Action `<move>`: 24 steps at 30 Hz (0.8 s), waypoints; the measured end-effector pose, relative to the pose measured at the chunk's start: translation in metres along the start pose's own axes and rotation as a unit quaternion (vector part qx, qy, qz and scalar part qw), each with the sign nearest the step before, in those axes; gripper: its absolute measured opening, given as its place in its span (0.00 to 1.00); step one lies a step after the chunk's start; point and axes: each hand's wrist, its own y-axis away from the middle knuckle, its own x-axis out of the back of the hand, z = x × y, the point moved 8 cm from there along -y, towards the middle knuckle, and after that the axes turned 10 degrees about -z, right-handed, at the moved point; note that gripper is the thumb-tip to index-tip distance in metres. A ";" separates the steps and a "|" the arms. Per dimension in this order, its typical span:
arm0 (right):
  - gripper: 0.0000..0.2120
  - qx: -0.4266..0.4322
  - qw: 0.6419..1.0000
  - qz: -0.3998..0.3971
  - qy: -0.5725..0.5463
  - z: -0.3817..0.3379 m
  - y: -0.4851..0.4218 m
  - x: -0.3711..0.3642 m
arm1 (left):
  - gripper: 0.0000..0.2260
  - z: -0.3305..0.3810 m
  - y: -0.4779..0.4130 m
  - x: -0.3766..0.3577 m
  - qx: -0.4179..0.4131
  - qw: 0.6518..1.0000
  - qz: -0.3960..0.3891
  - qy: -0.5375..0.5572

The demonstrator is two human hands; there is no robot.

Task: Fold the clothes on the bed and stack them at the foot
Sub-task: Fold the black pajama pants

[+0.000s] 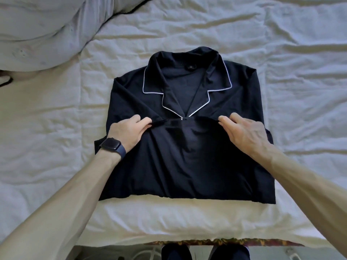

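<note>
Feet: two dark shapes, shoes or trouser legs (pixel 174 252), stand on the floor just below the bed's near edge.
Bed trim: a patterned red-and-gold strip (pixel 225 242) runs under the sheet along the near edge.
Sheet: a creased white sheet (pixel 56 119) covers the whole bed.
Smartwatch: a dark smartwatch (pixel 110 145) on a blue band sits on the left wrist.
Pyjama shirt: a navy pyjama shirt (pixel 180 166) lies face up on the sheet at the middle of the near edge, collar pointing away. Its sides are tucked in and the lower half is turned up over the chest, so the hem reaches the bottom of the V neckline.
Left hand: the left hand (pixel 129 131) pinches the left end of the turned-up hem between thumb and fingers.
Right hand: the right hand (pixel 242 133) lies on the hem's right end with its fingertips curled over the edge of the cloth; the thumb is hidden.
Collar: a notched collar (pixel 217 76) with white piping lies spread open.
Bedding: rumpled pale grey bedding (pixel 43 30) is heaped at the far left corner.
</note>
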 end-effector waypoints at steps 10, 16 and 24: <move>0.06 0.012 0.998 0.048 0.046 0.028 -0.103 0.053 | 0.07 -0.036 -0.102 0.065 -0.002 0.996 0.089 -0.023; 0.10 0.012 0.994 0.099 0.053 0.044 -0.153 0.072 | 0.06 -0.051 -0.143 0.105 0.023 0.966 0.259 -0.009; 0.14 -0.049 0.992 0.111 0.043 0.052 -0.171 0.054 | 0.24 -0.089 -0.177 0.044 0.121 0.991 0.048 -0.026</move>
